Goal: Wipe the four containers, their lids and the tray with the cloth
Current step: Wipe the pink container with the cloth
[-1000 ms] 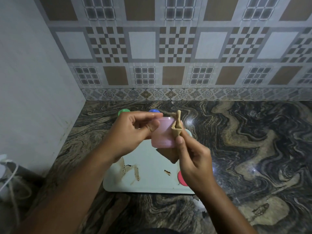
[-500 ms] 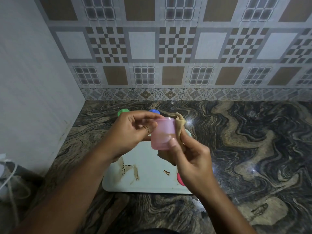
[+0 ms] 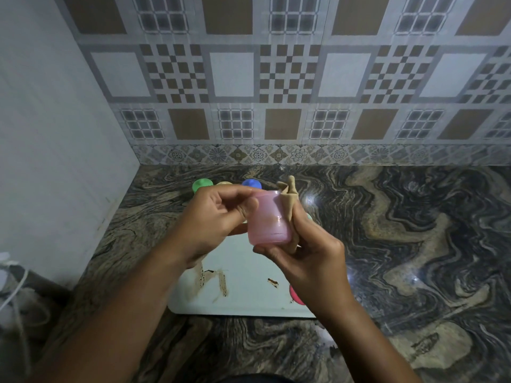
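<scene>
My left hand (image 3: 213, 217) grips a small pink container (image 3: 269, 218) by its rim, holding it in the air above the tray. My right hand (image 3: 307, 255) presses a tan cloth (image 3: 289, 200) against the container's right side and cups its base. The pale tray (image 3: 243, 299) lies flat on the counter below, with brown smears on its left half. A pink lid (image 3: 295, 295) lies on the tray's right part, mostly hidden by my right wrist. Green (image 3: 201, 184) and blue (image 3: 252, 183) pieces show beyond my left hand, a beige one between them.
The dark marbled counter (image 3: 401, 244) stretches to the right. A tiled wall (image 3: 276, 92) closes the back and a plain wall (image 3: 55, 134) the left. White cords (image 3: 13, 294) hang at the lower left corner.
The cloth, pushed behind the container half a second ago, now sticks up at its right side again. My right hand has shifted under the container's base. The container stays in my left hand.
</scene>
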Demonstrator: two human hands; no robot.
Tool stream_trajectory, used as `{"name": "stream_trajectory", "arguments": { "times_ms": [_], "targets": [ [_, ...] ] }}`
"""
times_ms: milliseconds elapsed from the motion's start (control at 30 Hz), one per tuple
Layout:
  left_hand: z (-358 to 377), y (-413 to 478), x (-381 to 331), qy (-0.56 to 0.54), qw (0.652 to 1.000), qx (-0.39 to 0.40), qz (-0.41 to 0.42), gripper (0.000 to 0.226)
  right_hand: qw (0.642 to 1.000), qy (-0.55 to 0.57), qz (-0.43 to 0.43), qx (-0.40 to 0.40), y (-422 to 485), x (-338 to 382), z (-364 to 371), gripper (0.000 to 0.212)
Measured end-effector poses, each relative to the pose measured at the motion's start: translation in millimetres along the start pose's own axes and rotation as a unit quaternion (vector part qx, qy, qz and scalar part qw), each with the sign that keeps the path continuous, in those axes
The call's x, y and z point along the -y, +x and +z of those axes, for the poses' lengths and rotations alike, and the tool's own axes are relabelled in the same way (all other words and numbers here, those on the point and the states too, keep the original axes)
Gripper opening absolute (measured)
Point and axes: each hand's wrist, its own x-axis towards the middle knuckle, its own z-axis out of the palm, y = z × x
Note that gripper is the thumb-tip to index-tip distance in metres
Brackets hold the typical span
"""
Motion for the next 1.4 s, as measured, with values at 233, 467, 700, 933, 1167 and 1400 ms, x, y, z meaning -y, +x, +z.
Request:
{"name": "stream_trajectory", "arguments": {
  "times_ms": [233, 467, 700, 933, 1167, 1400],
  "targets": [
    [1, 3, -2, 0.151, 0.987, -0.021, 0.058, 0.034, 0.996, -0.085, -0.03, -0.013, -3, 4, 5, 0.085],
    [-1, 0, 2, 0.034, 0.999, -0.04, 0.013, 0.021, 0.996, -0.081, -0.029, -0.01, 0, 6, 5, 0.083],
    [-1, -2, 2, 0.114, 0.991, -0.023, 0.062, 0.027, 0.994, -0.1, -0.04, -0.016, 1, 9, 2, 0.083],
    [5, -3, -2, 0.14, 0.988, -0.025, 0.067, 0.015, 0.991, -0.112, -0.067, -0.005, -2, 9, 3, 0.083],
    [2, -7, -3, 0.045, 0.999, -0.006, -0.013, 0.025, 0.998, -0.025, -0.032, -0.053, -5, 9, -3, 0.09],
    [8, -8, -13, 0.258, 0.961, -0.053, 0.09, 0.012, 0.989, -0.115, -0.087, -0.021, -6, 11, 3, 0.084]
  ]
}}
